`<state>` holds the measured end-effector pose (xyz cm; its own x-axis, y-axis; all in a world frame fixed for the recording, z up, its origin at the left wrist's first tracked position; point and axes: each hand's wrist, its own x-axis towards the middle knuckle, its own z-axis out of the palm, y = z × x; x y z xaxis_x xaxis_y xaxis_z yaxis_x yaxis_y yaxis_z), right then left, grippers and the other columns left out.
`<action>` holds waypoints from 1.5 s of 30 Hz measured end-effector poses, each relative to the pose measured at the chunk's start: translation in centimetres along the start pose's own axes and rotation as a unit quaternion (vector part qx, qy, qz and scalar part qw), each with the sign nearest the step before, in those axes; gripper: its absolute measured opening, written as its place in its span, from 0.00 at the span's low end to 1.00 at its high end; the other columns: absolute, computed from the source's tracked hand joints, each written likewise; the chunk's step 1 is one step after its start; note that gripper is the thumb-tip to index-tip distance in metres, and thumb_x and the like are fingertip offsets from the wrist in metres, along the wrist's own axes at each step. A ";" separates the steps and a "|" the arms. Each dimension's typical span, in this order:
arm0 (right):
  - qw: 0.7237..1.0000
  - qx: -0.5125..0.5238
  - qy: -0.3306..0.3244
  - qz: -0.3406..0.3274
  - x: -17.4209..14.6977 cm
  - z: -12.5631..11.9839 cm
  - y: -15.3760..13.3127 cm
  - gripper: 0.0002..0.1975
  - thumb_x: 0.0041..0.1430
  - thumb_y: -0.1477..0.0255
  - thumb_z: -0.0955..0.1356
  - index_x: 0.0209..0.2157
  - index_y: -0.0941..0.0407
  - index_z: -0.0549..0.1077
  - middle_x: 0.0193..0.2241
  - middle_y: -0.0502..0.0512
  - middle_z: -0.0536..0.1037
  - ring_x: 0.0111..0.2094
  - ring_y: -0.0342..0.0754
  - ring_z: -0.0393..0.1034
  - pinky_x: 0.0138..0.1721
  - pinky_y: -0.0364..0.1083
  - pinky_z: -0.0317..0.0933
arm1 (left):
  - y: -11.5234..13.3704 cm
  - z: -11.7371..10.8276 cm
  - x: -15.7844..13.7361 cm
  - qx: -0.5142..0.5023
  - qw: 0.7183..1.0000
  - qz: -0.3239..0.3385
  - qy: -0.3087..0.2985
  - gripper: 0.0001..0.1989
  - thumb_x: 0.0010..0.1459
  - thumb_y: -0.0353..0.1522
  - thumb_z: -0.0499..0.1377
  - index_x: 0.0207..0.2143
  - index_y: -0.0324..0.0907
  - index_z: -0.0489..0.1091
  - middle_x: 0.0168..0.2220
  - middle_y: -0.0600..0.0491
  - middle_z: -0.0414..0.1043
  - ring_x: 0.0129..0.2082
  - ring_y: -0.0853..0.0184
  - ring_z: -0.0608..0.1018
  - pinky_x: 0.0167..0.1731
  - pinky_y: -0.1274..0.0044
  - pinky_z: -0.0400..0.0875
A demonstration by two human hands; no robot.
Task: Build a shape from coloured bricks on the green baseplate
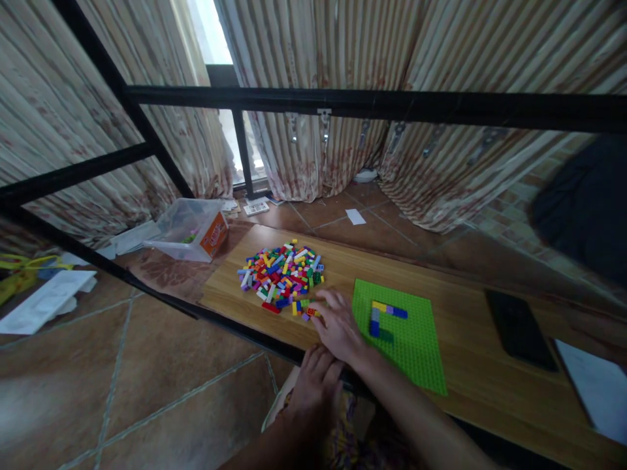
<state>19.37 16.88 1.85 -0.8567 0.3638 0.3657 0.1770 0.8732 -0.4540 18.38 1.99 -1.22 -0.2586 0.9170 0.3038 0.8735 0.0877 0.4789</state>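
Note:
A heap of small coloured bricks lies on the wooden table. My right hand rests palm down at the heap's near right edge, its fingertips touching loose bricks there. To its right lies a green baseplate with a few yellow, blue, grey and green bricks fixed on it. My left hand sits lower, at the table's front edge just below the right hand, fingers loosely curled; I see nothing in it.
A clear plastic tub with an orange label lies tipped at the table's far left. A dark phone and a white sheet lie at the right. Black metal frame bars cross in front of striped curtains. Papers lie on the tiled floor.

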 end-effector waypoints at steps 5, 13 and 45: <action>0.999 -0.025 -0.012 0.030 0.2 1.3 -0.1 0.04 0.57 0.74 0.68 0.35 0.53 0.75 0.48 0.58 0.70 0.50 0.56 0.60 0.51 0.56 0.57 | -3.0 -2.0 -0.3 0.051 0.997 -0.041 0.052 0.20 0.58 0.25 0.51 0.54 0.43 0.63 0.55 0.46 0.67 0.57 0.59 0.67 0.56 0.60 0.63; 0.994 0.026 0.063 0.082 -0.9 0.5 -0.8 0.07 0.62 0.73 0.64 0.37 0.52 0.74 0.46 0.57 0.72 0.49 0.53 0.63 0.51 0.54 0.58 | -4.5 -3.4 1.0 0.093 0.994 -0.047 0.019 0.25 0.56 0.25 0.52 0.57 0.43 0.59 0.59 0.45 0.64 0.59 0.56 0.65 0.59 0.56 0.56; 0.941 0.068 0.132 0.306 -10.9 -6.7 8.0 0.08 0.59 0.74 0.66 0.32 0.53 0.79 0.32 0.53 0.75 0.34 0.47 0.71 0.38 0.46 0.63 | 2.9 4.1 12.6 0.009 0.993 0.090 -0.070 0.14 0.57 0.28 0.55 0.46 0.40 0.70 0.44 0.47 0.71 0.44 0.58 0.71 0.47 0.64 0.68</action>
<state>33.41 22.03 -0.29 -0.4614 0.8679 0.1840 0.5184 0.4321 -0.7380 19.29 15.37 0.64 -0.0384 0.9632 0.2661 0.9079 -0.0776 0.4120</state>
